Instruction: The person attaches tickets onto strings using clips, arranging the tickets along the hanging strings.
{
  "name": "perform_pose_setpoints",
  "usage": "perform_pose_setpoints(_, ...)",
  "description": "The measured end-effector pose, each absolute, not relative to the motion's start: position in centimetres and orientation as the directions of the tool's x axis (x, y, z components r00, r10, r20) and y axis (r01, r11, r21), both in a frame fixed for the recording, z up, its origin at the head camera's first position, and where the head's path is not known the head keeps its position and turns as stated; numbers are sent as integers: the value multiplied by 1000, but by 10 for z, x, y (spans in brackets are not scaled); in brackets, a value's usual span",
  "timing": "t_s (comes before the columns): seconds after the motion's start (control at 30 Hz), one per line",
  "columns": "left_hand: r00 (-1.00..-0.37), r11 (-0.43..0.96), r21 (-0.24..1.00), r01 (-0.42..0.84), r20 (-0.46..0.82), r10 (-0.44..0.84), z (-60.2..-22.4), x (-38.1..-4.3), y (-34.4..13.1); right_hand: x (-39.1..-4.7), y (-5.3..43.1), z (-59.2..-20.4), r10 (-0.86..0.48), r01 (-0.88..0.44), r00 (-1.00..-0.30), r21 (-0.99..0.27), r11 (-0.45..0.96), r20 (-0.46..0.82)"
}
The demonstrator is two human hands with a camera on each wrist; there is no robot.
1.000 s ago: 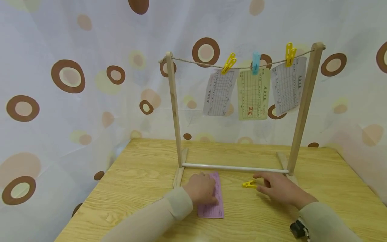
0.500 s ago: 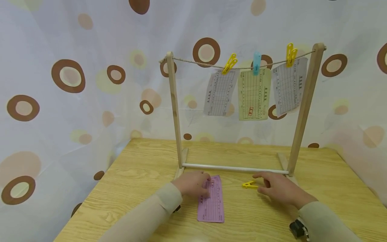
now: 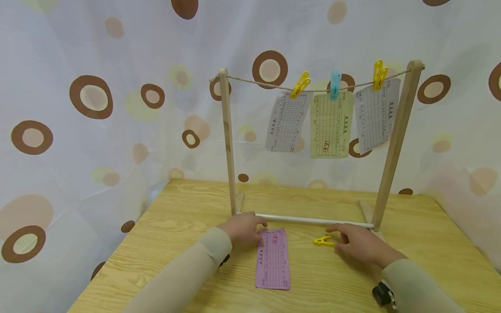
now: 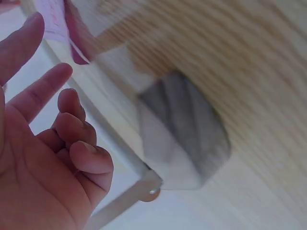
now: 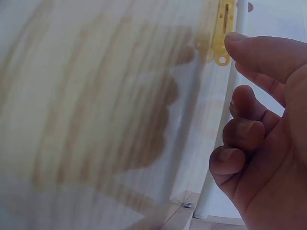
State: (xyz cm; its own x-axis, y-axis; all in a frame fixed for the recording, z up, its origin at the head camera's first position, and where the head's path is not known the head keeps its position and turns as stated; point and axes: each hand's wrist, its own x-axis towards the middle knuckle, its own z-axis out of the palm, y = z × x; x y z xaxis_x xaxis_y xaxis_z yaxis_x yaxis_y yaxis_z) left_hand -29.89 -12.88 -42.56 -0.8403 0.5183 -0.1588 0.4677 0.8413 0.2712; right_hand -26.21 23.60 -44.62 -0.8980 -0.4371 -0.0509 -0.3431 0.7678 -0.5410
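A pink printed slip [image 3: 272, 259] lies flat on the table, long side pointing away from me. My left hand [image 3: 242, 229] hovers by its upper left corner, fingers loosely bent and holding nothing; whether the thumb touches the paper I cannot tell. In the left wrist view, the palm of the left hand [image 4: 43, 163] faces the camera, with the slip [image 4: 52, 19] at the top. A yellow clothespin [image 3: 323, 241] lies right of the slip. My right hand [image 3: 362, 245] is beside it, thumb and forefinger apart. In the right wrist view, the thumb tip is close to the clothespin [image 5: 223, 33].
Behind the hands stands a wooden frame [image 3: 395, 152] with a white bottom bar [image 3: 305, 219]. From its rope [image 3: 258, 83] hang two white slips [image 3: 287, 121] and a yellow-green slip [image 3: 332, 126], held by yellow clothespins [image 3: 300, 84] and a blue clothespin [image 3: 335, 85]. A patterned curtain surrounds the table.
My left hand has drawn off the pink slip toward the left and slightly away from me, uncovering the print. The right hand has stayed beside the yellow clothespin.
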Motion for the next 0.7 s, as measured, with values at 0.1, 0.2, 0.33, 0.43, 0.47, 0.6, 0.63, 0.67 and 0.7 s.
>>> perform_pose_setpoints(0.1, -837, 842, 276, 464, -175, 519, -427, -304, -131, -264, 237, -448, -440, -344, -896, -538, 770, -58)
perform_pose_setpoints(0.2, -831, 842, 272, 467, -191, 523, -427, -308, -131, -266, 237, -449, -441, -339, -895, -538, 772, -69)
perform_pose_setpoints(0.33, -828, 841, 275, 465, -200, 524, -430, -313, -131, -269, 234, -450, -435, -316, -895, -546, 776, -99)
perform_pose_setpoints(0.43, -829, 841, 281, 462, -201, 522, -431, -314, -129, -271, 233, -450, -429, -304, -896, -543, 783, -117)
perform_pose_setpoints(0.47, -828, 840, 279, 465, -200, 524, -431, -314, -128, -271, 233, -450, -427, -302, -896, -541, 785, -119)
perform_pose_setpoints(0.6, -820, 838, 259, 481, -207, 534, -429, -313, -124, -272, 234, -451, -424, -302, -897, -536, 789, -120)
perform_pose_setpoints(0.63, -819, 838, 255, 483, -209, 535, -429, -313, -123, -273, 234, -451, -424, -303, -898, -533, 790, -119)
perform_pose_setpoints(0.67, -817, 838, 251, 484, -213, 535, -429, -313, -122, -273, 234, -452, -427, -306, -897, -532, 789, -118)
perform_pose_setpoints(0.7, -818, 841, 250, 480, -218, 532, -429, -313, -122, -274, 234, -452, -430, -309, -895, -532, 788, -117)
